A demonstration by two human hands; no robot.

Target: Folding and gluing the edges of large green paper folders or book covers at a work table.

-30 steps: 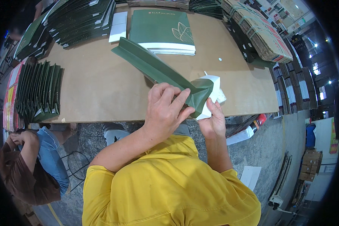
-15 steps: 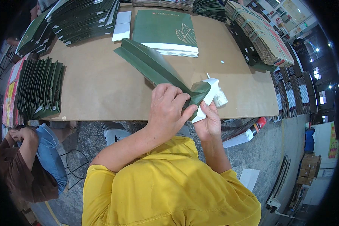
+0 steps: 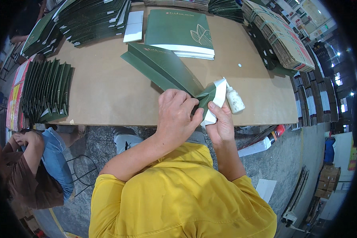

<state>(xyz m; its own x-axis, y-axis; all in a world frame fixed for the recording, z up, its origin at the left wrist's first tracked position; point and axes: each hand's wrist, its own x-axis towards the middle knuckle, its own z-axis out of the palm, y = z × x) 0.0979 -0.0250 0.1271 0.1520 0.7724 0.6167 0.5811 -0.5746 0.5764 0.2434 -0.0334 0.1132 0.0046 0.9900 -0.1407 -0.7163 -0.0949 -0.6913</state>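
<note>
A dark green paper bag (image 3: 166,68) with a white edge lies slantwise over the near part of the table, its folded sides showing. My left hand (image 3: 176,113) is closed on the bag, the fingertips tucked into the crease near its white-edged end. The white edge (image 3: 219,93) is pinched between the thumb and fingers of my right hand (image 3: 221,122); some of those fingers are hidden behind the paper. Just right of that edge, a small white squeeze bottle with a thin nozzle (image 3: 236,101) lies on the table.
A stack of flat green sheets (image 3: 178,29) lies beyond the bag, beside white cards (image 3: 134,25). Folded green bags (image 3: 47,91) stand at the left, more (image 3: 95,20) at the far left. A strapped brown bundle (image 3: 281,37) is at the right. Another person (image 3: 25,170) sits at the lower left.
The view has shifted slightly, moving the scene a little to the right. The bag's white-edged end has turned more upright in my right hand, uncovering more of the bottle. Both hands keep their hold.
</note>
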